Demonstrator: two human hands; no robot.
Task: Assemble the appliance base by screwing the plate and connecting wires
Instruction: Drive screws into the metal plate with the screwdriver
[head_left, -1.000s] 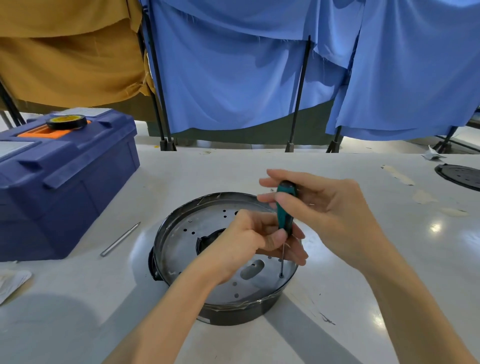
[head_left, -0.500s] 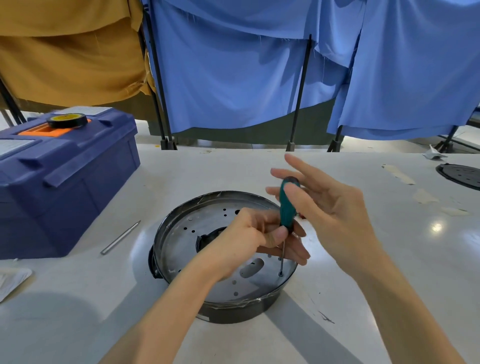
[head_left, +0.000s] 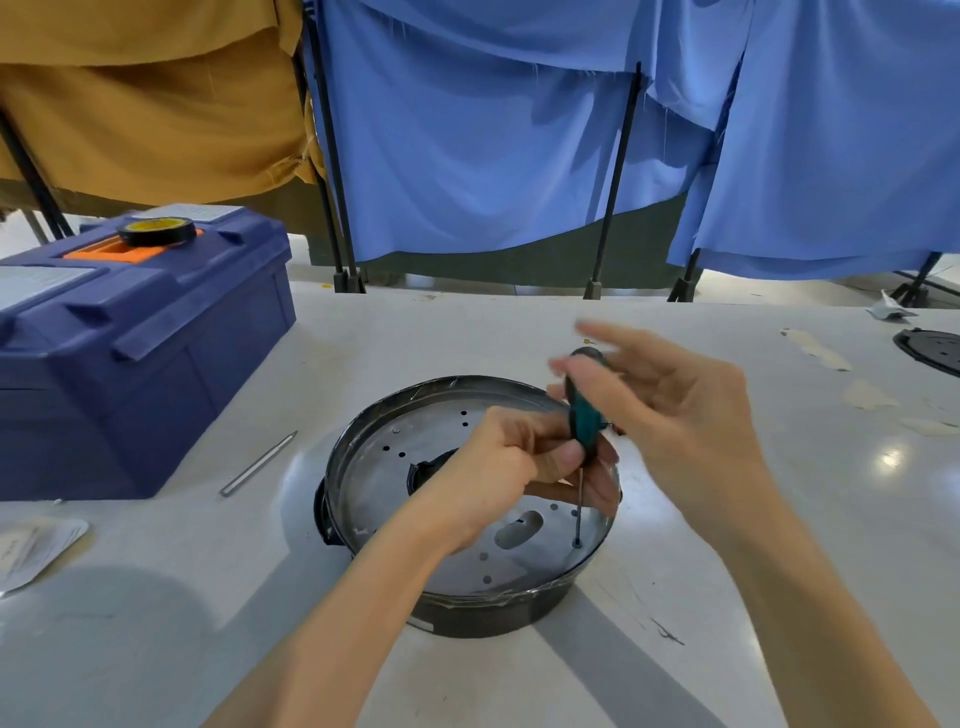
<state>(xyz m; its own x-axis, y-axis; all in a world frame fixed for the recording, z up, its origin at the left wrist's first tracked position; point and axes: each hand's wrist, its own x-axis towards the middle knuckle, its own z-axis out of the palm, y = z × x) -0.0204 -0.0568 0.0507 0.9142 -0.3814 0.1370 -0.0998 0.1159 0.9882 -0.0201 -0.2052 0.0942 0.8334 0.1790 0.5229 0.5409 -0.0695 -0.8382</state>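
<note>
Toolbox: a dark blue plastic toolbox (head_left: 140, 364) is sitting at the left of the frame, with a black tape roll (head_left: 156, 231) lying on its orange lid inset.
Loose bits: a thin metal rod (head_left: 258, 464) is lying between toolbox and base; a pale packet (head_left: 31, 545) is lying at the lower left edge; a black disc (head_left: 930, 351) is showing at the far right edge.
In the way: my left hand (head_left: 498, 467) is covering the plate's centre opening.
Surface: everything is resting on a glossy white table (head_left: 156, 623) that is showing scuffs and glare spots at the right.
Room: blue cloth (head_left: 467, 156) and mustard cloth (head_left: 145, 104) are hanging from black stands along the top.
Base: the round black appliance base (head_left: 467, 613) is sitting at centre frame, holding a dull, perforated metal plate (head_left: 384, 493).
Screwdriver: the green-handled screwdriver (head_left: 584, 415) is standing nearly upright, tip on a screw (head_left: 576, 543) near the plate's lower-right rim.
Left fingers: thumb and fingers are pinching the handle's lower end.
Right hand (head_left: 675, 410): fingers are straight and spread apart, blurred, touching the handle's cap.
</note>
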